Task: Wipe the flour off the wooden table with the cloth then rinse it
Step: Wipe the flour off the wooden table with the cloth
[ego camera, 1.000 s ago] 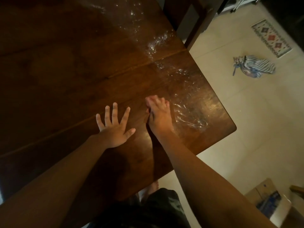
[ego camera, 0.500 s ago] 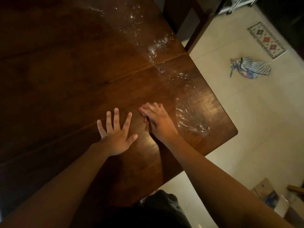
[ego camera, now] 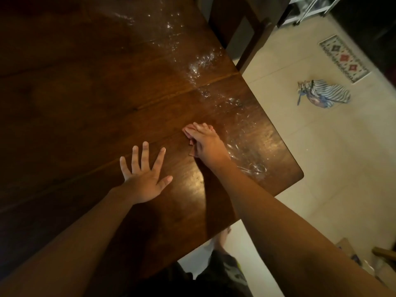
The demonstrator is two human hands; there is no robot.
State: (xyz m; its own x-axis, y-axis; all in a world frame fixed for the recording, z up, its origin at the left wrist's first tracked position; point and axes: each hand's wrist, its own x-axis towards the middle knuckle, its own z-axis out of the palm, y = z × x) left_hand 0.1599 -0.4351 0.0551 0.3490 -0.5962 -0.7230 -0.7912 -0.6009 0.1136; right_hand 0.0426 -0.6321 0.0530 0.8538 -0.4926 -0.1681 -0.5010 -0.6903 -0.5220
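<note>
A dark wooden table (ego camera: pixel 85 93) fills the left of the view. White flour streaks (ego camera: pixel 199 65) run along its right side down to the near right corner (ego camera: pixel 252 166). My right hand (ego camera: pixel 207 142) presses flat on a small reddish cloth (ego camera: pixel 191 151), of which only a strip shows at the hand's left edge. My left hand (ego camera: pixel 145 176) lies flat on the bare wood with fingers spread, a little left of and nearer than the right hand.
A dark wooden chair (ego camera: pixel 242 24) stands at the table's far right edge. On the pale tiled floor lie a striped blue-and-white cloth (ego camera: pixel 325 95), a small patterned mat (ego camera: pixel 345 57) and a cardboard box (ego camera: pixel 351 251) at the lower right.
My right hand has slid the cloth leftward across the table, away from the flour near the corner. My left hand has stayed flat in about the same place.
</note>
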